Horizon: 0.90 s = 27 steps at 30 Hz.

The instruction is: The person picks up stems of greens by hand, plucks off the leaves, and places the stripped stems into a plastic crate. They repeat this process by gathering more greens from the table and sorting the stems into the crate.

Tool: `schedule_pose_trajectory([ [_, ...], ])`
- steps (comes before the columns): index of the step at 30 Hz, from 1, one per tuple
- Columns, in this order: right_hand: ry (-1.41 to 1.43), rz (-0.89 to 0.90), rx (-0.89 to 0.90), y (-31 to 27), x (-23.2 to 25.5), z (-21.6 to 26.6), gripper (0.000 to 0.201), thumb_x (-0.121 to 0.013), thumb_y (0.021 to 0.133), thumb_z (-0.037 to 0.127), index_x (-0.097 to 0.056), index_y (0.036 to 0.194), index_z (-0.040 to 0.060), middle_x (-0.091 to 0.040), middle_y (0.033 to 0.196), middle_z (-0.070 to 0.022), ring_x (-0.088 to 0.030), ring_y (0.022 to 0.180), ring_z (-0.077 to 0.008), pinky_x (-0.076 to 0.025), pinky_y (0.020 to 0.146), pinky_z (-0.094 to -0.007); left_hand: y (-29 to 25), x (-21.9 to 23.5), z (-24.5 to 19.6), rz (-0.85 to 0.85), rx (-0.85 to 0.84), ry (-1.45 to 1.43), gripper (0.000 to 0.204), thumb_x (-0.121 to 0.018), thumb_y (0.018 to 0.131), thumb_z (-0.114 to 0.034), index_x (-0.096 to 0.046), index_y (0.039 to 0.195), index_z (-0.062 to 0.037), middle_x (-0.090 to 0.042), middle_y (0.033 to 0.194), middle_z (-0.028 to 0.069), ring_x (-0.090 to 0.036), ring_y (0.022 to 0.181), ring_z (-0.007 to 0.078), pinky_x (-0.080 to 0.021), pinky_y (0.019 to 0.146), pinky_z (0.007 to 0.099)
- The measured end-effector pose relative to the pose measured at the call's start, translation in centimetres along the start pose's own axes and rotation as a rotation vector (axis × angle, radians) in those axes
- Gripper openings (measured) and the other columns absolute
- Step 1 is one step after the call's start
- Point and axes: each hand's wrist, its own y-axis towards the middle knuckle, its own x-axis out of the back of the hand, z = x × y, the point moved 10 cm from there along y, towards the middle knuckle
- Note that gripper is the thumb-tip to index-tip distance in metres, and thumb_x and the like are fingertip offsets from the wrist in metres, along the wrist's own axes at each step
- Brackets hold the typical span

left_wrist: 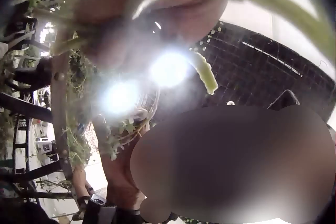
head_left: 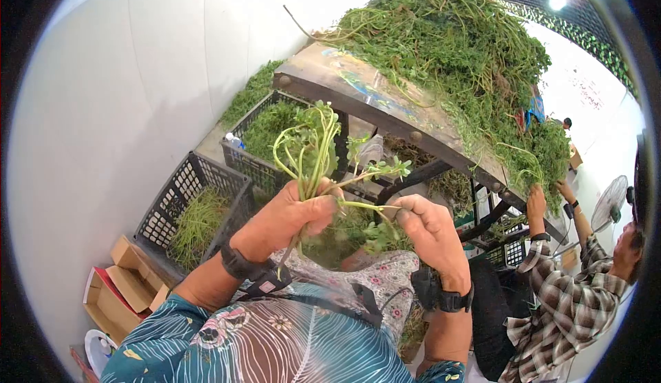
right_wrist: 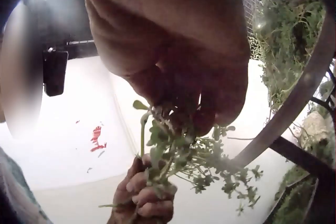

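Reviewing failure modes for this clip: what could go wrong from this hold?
1. The left hand grips a bunch whose stems fan out loosely above the fist; outer ones could slip and fall.
2. The right hand pinches one thin sprig stretched between the hands; a pull might snap it.
3. The heap hangs over the table edge, so strands could slide into the crates below.

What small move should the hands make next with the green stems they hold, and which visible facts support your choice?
Probably the right hand should pull its leafy sprig away from the bunch. The left hand grips the bunch upright by its stems, while the right pinches one stem running sideways from it, so that stem looks ready to be separated.
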Motion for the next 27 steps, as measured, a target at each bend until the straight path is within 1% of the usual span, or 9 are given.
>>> schedule_pose_trajectory([
  [4, -0.344, -0.008, 0.207, 0.0, -0.5, 1.1, 0.015, -0.050, 0.078, 0.008, -0.057, 0.088, -0.0002, -0.057, 0.081, -0.0206, -0.056, 0.077, -0.0357, -0.045, 0.066, -0.0394, -0.3, 1.7, 0.8, -0.054, 0.011, 0.015, 0.013, -0.057, 0.086, -0.018, -0.055, 0.090, -0.0055, -0.043, 0.061, -0.0046, -0.037, 0.050, 0.0050, -0.029, 0.046, 0.0208],
  [10, -0.445, -0.226, 0.234, 0.4, -0.1, 2.0, 0.013, -0.050, 0.075, 0.007, -0.055, 0.085, 0.0002, -0.057, 0.078, -0.0197, -0.055, 0.074, -0.0376, -0.044, 0.064, -0.0421, -0.8, 2.1, 1.5, -0.108, 0.035, 0.019, 0.011, -0.059, 0.085, -0.015, -0.052, 0.089, -0.0072, -0.044, 0.063, -0.0057, -0.036, 0.051, 0.0038, -0.028, 0.046, 0.0199],
  [11, -0.438, -0.327, 0.280, 0.3, 0.2, 1.5, 0.012, -0.049, 0.077, 0.006, -0.056, 0.084, -0.0002, -0.056, 0.073, -0.0183, -0.056, 0.066, -0.0315, -0.044, 0.060, -0.0372, -0.8, 1.8, 1.3, -0.135, 0.022, 0.015, 0.010, -0.059, 0.085, -0.015, -0.052, 0.088, -0.0075, -0.043, 0.063, -0.0060, -0.036, 0.052, 0.0035, -0.028, 0.046, 0.0198],
  [15, 0.199, -0.398, -0.063, 1.3, 0.6, -3.1, 0.016, -0.046, 0.080, 0.008, -0.058, 0.084, -0.0015, -0.053, 0.062, -0.0117, -0.048, 0.055, -0.0161, -0.040, 0.053, -0.0274, -0.5, 1.1, 0.8, -0.083, -0.028, 0.041, 0.010, -0.056, 0.086, -0.013, -0.048, 0.083, -0.0081, -0.039, 0.064, -0.0074, -0.034, 0.054, 0.0021, -0.027, 0.047, 0.0186],
  [19, -0.182, -0.461, 0.042, 1.8, -0.1, -3.7, 0.018, -0.045, 0.080, 0.011, -0.058, 0.082, -0.0019, -0.057, 0.061, -0.0070, -0.052, 0.057, -0.0152, -0.040, 0.054, -0.0287, -0.2, 1.0, 0.4, -0.100, -0.099, 0.199, 0.011, -0.056, 0.085, -0.017, -0.051, 0.082, -0.0078, -0.041, 0.065, -0.0073, -0.034, 0.055, 0.0019, -0.028, 0.049, 0.0190],
  [22, 0.174, -0.421, -0.029, 2.5, 0.6, -5.3, 0.021, -0.043, 0.082, 0.016, -0.057, 0.079, 0.0004, -0.056, 0.064, -0.0073, -0.054, 0.062, -0.0154, -0.041, 0.057, -0.0300, -0.1, 1.7, 0.7, -0.184, -0.115, 0.237, 0.013, -0.057, 0.084, -0.019, -0.054, 0.079, -0.0074, -0.041, 0.061, -0.0083, -0.036, 0.055, 0.0022, -0.029, 0.048, 0.0195],
  [23, 0.471, -0.502, -0.159, 2.1, 1.7, -8.3, 0.023, -0.040, 0.085, 0.020, -0.055, 0.081, 0.0024, -0.056, 0.069, -0.0068, -0.054, 0.065, -0.0168, -0.043, 0.060, -0.0316, -0.3, 2.0, 0.5, -0.190, -0.107, 0.237, 0.013, -0.057, 0.085, -0.019, -0.055, 0.079, -0.0075, -0.041, 0.061, -0.0085, -0.036, 0.054, 0.0020, -0.029, 0.048, 0.0194],
  [24, 0.719, -0.572, -0.302, 1.6, 2.4, -10.5, 0.016, -0.041, 0.084, 0.016, -0.053, 0.086, 0.0042, -0.055, 0.074, -0.0056, -0.054, 0.067, -0.0175, -0.043, 0.059, -0.0298, -0.5, 2.3, 0.4, -0.194, -0.098, 0.237, 0.013, -0.056, 0.085, -0.018, -0.055, 0.079, -0.0076, -0.041, 0.060, -0.0088, -0.036, 0.054, 0.0019, -0.029, 0.048, 0.0192],
  [27, 0.975, -0.590, -0.330, 1.4, 2.7, -11.7, 0.010, -0.044, 0.085, 0.010, -0.052, 0.092, 0.0066, -0.052, 0.074, -0.0039, -0.051, 0.064, -0.0143, -0.039, 0.052, -0.0230, -0.8, 3.7, 0.5, -0.225, -0.091, 0.089, 0.014, -0.056, 0.087, -0.019, -0.052, 0.078, -0.0090, -0.038, 0.058, -0.0088, -0.033, 0.050, 0.0020, -0.026, 0.045, 0.0193],
])
